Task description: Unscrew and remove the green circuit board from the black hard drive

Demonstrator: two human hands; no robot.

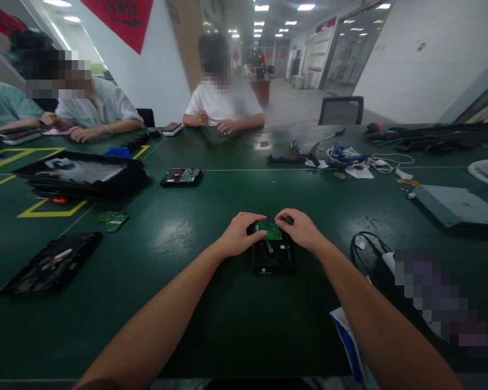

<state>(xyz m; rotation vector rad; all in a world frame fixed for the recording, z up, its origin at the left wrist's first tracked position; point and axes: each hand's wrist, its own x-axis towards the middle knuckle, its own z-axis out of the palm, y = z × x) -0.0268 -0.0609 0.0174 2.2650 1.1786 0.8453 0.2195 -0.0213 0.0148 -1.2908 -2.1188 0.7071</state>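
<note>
A black hard drive [271, 260] lies on the green table in front of me. At its far end is a green circuit board [269, 231], and I cannot tell whether it is fastened. My left hand [241, 234] grips the drive's left side, its thumb over the board's left part and its fingers along the far edge. At the board's far right corner, my right hand [301, 228] has thumb and forefinger closed in a pinch; the exact contact at the fingertips is small and partly hidden.
Another hard drive [181, 177] lies farther off. Loose circuit boards [114, 220], a black casing [52, 262] and a stacked black tray [85, 173] are leftward. To the right are a grey metal box [459, 206], cables [384, 161] and an electric screwdriver [285, 158]. People sit opposite.
</note>
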